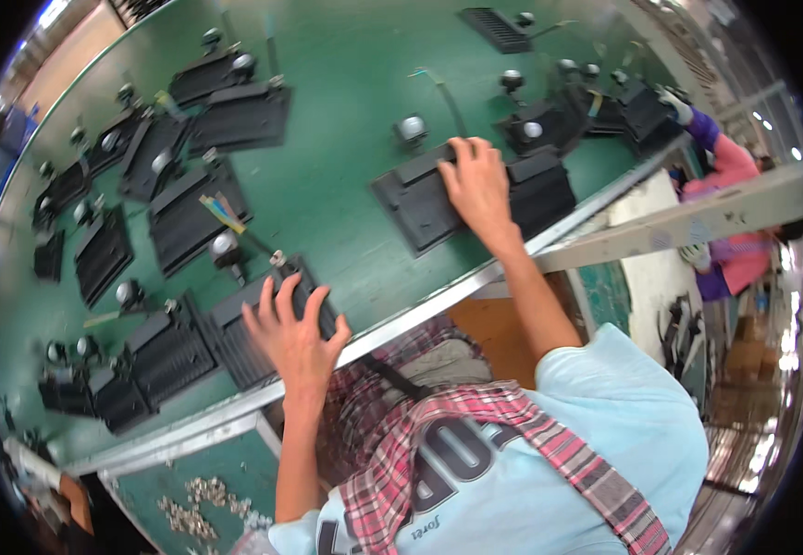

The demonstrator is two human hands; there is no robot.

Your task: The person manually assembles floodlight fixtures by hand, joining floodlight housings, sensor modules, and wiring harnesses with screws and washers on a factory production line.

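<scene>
My right hand [477, 190] lies on a flat black housing [417, 211], its fingers bent over the far edge and the thumb beside them. This looks like a floodlight housing, with a small round white-faced head [411, 129] and a loose cable [450, 106] at its far side. My left hand [295, 333], fingers spread, hovers over or lightly touches another ribbed black housing [240, 338] near the front edge; exact contact is unclear. That one also has a round head [226, 248] and coloured wires [223, 213].
Several similar black housings [193, 222] crowd the left of the green table [337, 194]; more [545, 190] lie at the right. A metal rim [401, 324] borders the near side. Small metal parts [203, 504] lie on a lower surface. A co-worker's gloved hand [676, 106] touches a housing at the right.
</scene>
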